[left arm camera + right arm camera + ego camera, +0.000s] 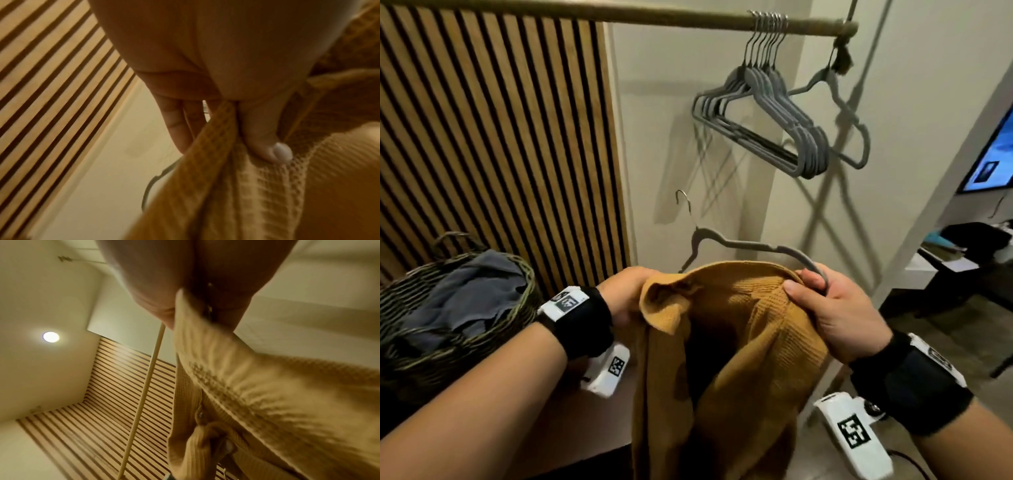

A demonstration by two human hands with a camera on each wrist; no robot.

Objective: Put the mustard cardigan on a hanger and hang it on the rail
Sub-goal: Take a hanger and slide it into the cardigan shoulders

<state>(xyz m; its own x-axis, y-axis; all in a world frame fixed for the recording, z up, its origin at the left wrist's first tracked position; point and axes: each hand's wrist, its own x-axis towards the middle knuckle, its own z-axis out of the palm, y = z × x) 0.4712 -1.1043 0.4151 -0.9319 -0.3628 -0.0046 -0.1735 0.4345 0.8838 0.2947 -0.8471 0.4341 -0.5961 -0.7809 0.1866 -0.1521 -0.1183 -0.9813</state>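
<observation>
Fingers of the right hand are pinching mustard cardigan and grey hanger; the left hand, at nine o'clock, is gripping the knit and should be easing it over the hanger's free arm.

Left hand seen close from the wrist, thumb pressing a bunched fold of mustard cardigan against the fingers. Slatted wood panel at left, pale wall beside it. Thin dark curved line at fabric edge, possibly hanger wire; too blurred to confirm.
</observation>
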